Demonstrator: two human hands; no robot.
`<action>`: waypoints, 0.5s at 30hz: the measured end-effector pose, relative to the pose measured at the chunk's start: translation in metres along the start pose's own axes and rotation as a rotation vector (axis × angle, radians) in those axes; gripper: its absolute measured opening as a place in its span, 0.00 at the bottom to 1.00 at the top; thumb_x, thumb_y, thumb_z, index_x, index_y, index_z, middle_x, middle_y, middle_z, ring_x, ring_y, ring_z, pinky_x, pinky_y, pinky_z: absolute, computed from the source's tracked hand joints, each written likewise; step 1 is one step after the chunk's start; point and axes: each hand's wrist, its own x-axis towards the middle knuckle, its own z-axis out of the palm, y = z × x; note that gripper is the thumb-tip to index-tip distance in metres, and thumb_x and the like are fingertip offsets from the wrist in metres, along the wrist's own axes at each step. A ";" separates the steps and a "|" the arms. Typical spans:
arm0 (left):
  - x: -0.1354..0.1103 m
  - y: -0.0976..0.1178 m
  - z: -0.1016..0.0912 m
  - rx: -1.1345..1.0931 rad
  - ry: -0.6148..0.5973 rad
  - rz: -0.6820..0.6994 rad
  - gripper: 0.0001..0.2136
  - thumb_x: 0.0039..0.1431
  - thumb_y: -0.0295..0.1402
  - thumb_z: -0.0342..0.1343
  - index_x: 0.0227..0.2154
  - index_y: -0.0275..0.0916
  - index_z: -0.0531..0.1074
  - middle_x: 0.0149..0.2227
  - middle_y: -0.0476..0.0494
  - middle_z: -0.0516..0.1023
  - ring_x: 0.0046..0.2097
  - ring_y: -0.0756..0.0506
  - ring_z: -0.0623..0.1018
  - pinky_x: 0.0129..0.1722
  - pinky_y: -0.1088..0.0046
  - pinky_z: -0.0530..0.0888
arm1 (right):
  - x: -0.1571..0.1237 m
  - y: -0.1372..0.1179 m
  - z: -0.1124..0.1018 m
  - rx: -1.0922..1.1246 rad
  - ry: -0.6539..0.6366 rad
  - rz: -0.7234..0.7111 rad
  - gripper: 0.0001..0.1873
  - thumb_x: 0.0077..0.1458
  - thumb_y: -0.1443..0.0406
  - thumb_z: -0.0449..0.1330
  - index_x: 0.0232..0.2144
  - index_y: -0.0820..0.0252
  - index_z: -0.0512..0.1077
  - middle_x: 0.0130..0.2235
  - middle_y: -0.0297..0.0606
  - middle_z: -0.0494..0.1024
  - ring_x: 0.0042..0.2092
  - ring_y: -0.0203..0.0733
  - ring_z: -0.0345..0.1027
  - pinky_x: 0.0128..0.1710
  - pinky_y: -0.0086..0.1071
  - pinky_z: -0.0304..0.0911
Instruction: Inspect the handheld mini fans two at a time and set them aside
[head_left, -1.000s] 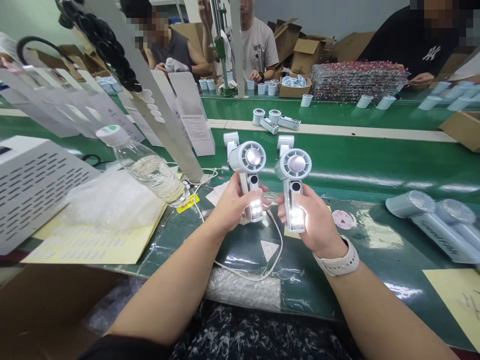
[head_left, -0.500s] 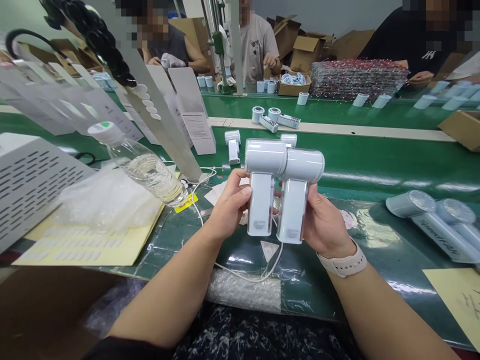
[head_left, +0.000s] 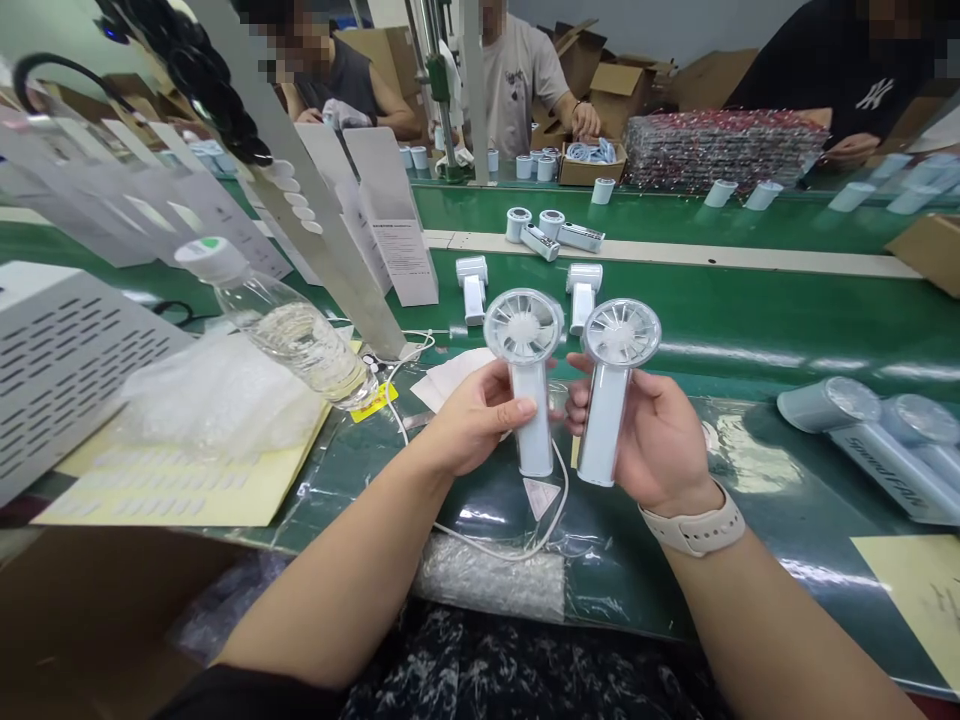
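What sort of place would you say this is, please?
Probably a factory assembly line for handheld fans: a green conveyor belt, white handheld fans in the left hand and right hand, and cardboard boxes behind co-workers.

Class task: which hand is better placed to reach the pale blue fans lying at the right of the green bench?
Probably the right hand: it is closer to the pale blue fans, while the left hand is farther off.

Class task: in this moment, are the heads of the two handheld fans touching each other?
Apart. The head view shows a visible gap between the left fan's head and the right fan's head.
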 end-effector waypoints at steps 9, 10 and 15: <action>0.002 -0.003 0.001 -0.034 -0.009 0.001 0.28 0.50 0.61 0.61 0.35 0.36 0.71 0.29 0.47 0.75 0.28 0.50 0.75 0.28 0.73 0.74 | -0.003 0.000 0.000 -0.006 -0.063 -0.075 0.13 0.52 0.54 0.57 0.29 0.57 0.73 0.28 0.36 0.75 0.26 0.40 0.66 0.23 0.33 0.64; 0.002 -0.002 0.002 -0.044 -0.020 -0.007 0.27 0.53 0.60 0.59 0.36 0.36 0.71 0.29 0.46 0.76 0.29 0.49 0.76 0.29 0.72 0.75 | -0.003 -0.001 0.001 0.004 -0.058 -0.083 0.12 0.52 0.54 0.58 0.29 0.55 0.73 0.28 0.35 0.74 0.27 0.41 0.67 0.23 0.33 0.64; 0.000 0.004 0.005 -0.149 -0.034 -0.007 0.17 0.58 0.41 0.64 0.44 0.38 0.69 0.38 0.43 0.80 0.36 0.45 0.81 0.38 0.67 0.78 | -0.005 -0.005 -0.003 -0.091 -0.049 -0.173 0.10 0.53 0.54 0.59 0.30 0.52 0.73 0.29 0.35 0.76 0.31 0.45 0.70 0.28 0.38 0.69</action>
